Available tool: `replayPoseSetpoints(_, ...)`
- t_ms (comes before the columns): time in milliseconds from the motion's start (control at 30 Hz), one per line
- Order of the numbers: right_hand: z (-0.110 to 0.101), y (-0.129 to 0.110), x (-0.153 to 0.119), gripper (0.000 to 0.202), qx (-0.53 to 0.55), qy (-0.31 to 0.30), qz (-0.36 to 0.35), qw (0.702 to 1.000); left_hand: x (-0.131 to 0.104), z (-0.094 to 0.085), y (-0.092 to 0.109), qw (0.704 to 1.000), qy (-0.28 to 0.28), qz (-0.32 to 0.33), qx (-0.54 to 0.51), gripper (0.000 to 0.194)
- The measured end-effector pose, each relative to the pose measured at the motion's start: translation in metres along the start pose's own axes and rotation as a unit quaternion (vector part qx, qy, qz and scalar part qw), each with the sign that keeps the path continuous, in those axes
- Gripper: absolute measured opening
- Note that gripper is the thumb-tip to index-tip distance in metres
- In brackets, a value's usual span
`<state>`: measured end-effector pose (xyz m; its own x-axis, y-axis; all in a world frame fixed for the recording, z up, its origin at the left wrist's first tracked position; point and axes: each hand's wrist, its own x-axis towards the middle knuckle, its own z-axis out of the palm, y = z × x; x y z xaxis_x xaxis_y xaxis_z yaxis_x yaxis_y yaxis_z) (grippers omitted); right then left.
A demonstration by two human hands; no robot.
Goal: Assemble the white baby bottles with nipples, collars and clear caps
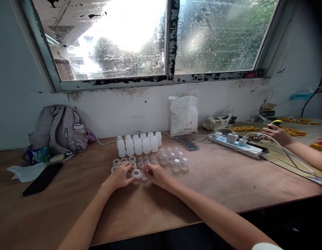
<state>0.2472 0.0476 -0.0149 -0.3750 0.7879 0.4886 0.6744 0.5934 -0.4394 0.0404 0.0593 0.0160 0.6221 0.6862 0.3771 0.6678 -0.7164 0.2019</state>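
Near table: the bare brown front of the table [140, 211] lies between me and the work.
Left hand: my left hand [121, 174] has thumb and forefinger pinching a white ring [136, 176] by its edge, just above the table.
Right hand: my right hand [156, 174] has its fingers drawn together beside a clear piece [143, 176], just right of the ring; I cannot tell whether they grip it.
Handling: I judge the ring best held lightly by its rim, opening unobstructed and wrist steady; the right fingertips should keep low, clear of the neighbouring rows.
Middle rows: white rings [116, 162] at left, pointed clear teats [141, 163] in the centre, clear domes [176, 166] at right; crowding makes a nudge the chief risk.
Bottles: frosted bottles [138, 146] stand upright in rows behind.
Far side: a white bag [184, 116] leans against the wall beneath the window [111, 52].
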Motion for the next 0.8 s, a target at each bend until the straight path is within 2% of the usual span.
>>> replayPoseSetpoints(67,0.002,-0.001,-0.001,0.010,0.006,-0.020,-0.011,1.000,0.000,-0.003,-0.001,1.000,0.025,0.002,-0.003,0.027)
replayPoseSetpoints(167,0.004,-0.001,-0.003,0.024,0.022,-0.032,-0.017,0.999,0.001,-0.005,-0.002,0.998,0.054,-0.004,-0.013,0.025)
replayPoseSetpoints(233,0.004,-0.001,-0.004,0.033,0.034,-0.025,-0.016,0.999,0.001,-0.003,-0.001,0.997,0.073,-0.007,-0.031,0.026)
replayPoseSetpoints(333,0.003,-0.002,-0.003,0.035,0.048,0.003,-0.005,0.999,0.002,0.002,0.004,0.995,0.082,0.003,-0.064,0.028)
replayPoseSetpoints(533,0.001,-0.002,-0.002,0.036,0.038,0.052,0.014,0.998,0.004,0.016,0.010,0.998,0.027,0.030,-0.047,0.030)
replayPoseSetpoints(800,0.004,-0.003,-0.002,0.012,-0.013,0.002,-0.004,1.000,0.002,0.030,0.003,0.999,-0.016,0.025,-0.026,0.036)
